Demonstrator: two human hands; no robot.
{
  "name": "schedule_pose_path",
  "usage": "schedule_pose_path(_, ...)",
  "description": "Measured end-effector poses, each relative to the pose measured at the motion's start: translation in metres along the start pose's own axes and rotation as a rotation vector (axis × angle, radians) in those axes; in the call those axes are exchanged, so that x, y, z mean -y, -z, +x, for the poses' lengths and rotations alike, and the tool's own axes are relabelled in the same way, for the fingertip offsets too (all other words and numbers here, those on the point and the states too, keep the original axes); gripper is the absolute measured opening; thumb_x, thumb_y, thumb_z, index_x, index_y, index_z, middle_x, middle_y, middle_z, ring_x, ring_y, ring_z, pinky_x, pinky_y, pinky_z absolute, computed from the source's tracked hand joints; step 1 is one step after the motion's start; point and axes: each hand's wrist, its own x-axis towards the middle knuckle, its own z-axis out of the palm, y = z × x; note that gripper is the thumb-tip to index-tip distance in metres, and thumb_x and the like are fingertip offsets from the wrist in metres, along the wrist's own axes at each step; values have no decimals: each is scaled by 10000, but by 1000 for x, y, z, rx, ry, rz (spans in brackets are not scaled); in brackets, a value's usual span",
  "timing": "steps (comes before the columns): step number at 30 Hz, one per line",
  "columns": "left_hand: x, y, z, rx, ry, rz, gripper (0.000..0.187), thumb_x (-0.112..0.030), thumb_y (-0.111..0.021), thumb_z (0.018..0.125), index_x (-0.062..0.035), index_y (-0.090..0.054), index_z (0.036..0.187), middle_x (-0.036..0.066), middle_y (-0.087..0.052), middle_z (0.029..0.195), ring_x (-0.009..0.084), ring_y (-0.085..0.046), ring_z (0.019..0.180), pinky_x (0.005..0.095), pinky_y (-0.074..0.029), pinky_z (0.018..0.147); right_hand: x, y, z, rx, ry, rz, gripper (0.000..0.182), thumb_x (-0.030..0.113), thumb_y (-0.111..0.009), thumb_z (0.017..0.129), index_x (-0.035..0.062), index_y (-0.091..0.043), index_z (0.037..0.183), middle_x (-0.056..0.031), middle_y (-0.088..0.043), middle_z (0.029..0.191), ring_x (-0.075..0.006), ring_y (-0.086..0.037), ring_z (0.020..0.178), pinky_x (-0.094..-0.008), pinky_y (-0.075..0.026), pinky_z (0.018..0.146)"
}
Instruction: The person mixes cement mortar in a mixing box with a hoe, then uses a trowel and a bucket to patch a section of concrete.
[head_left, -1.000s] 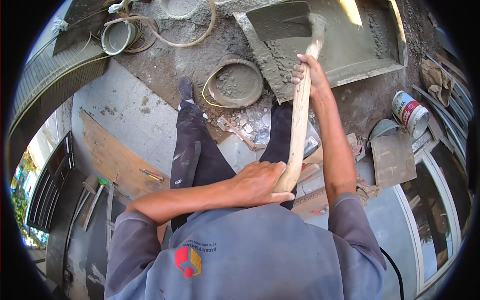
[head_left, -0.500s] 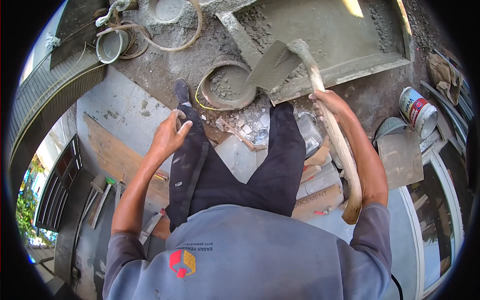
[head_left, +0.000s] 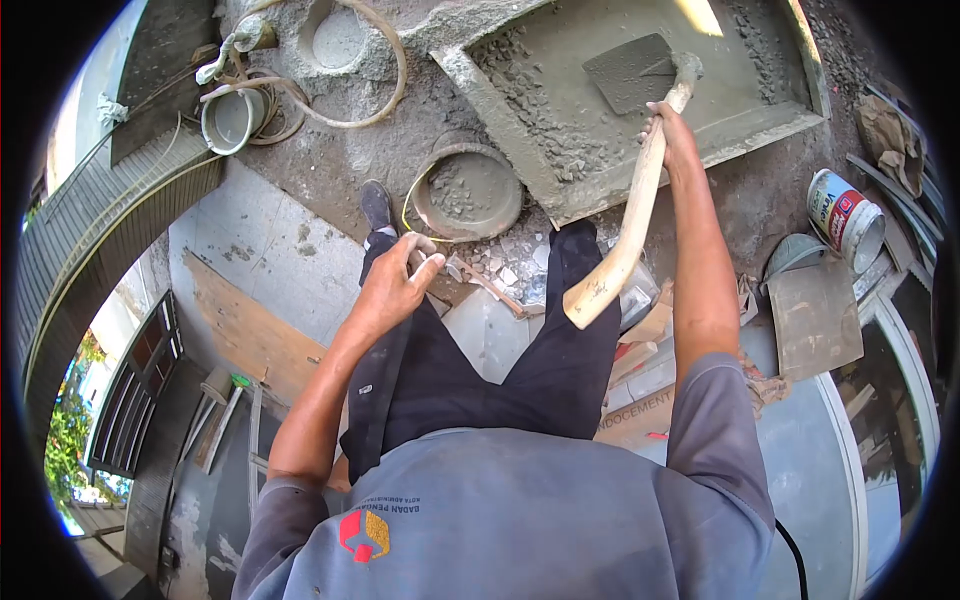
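My right hand [head_left: 670, 135] is closed round the wooden handle of a hoe [head_left: 625, 235], near its head. The hoe's broad blade, coated in mortar, is over the wet grey mortar [head_left: 560, 75] in a shallow mixing trough [head_left: 505, 135]. The handle slants back toward me, its butt end above my right thigh. My left hand [head_left: 400, 280] is held over my left leg, fingers loosely curled and thumb apart, with nothing in it. Ahead of it, a round basin [head_left: 480, 230] with mortar in it stands beside the trough.
A hose [head_left: 345, 125] loops round buckets at the far left, one of them a grey bucket [head_left: 228, 122]. Broken tile pieces [head_left: 510, 275] lie between my feet. At the right are a paint bucket [head_left: 845, 220] on its side and a flat board [head_left: 815, 320].
My right hand has moved forward with the hoe, and the blade has swung right, from beside the basin to over the trough. My left hand has shifted slightly right and lower in view.
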Motion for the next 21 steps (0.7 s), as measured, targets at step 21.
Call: schedule_pose_path(21, 145, 90, -106, -362, 193, 49, 313, -271, -701, 889, 2, -616, 1017, 119, -628, 714, 227, -608, 649, 366, -492, 628, 2, -48, -64, 124, -74, -390, 592, 341, -736, 827, 17, -475, 1248, -175, -565, 1012, -343, -644, 807, -544, -612, 672)
